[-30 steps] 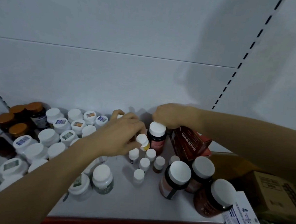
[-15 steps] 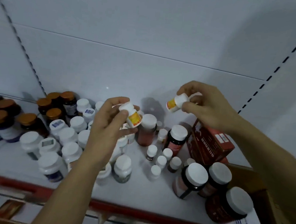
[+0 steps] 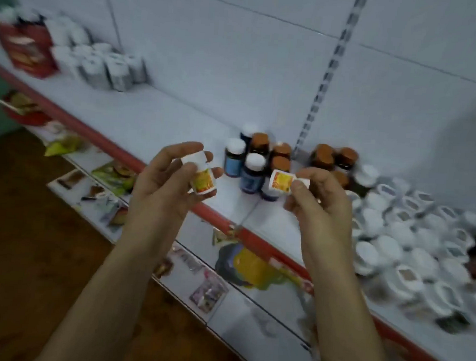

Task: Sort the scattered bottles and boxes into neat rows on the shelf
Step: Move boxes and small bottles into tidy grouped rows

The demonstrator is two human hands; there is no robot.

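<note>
Left grip around one yellow-labelled bottle, right grip around a second bottle.

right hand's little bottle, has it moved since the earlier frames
Yes. The little bottle went left along the shelf, past the white-capped jars, to the brown-capped jars.

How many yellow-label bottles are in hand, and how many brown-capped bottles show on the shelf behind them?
Yellow-label bottles, held: 2
Brown-capped bottles: 6, one half hidden behind the right hand
Total: 8
</note>
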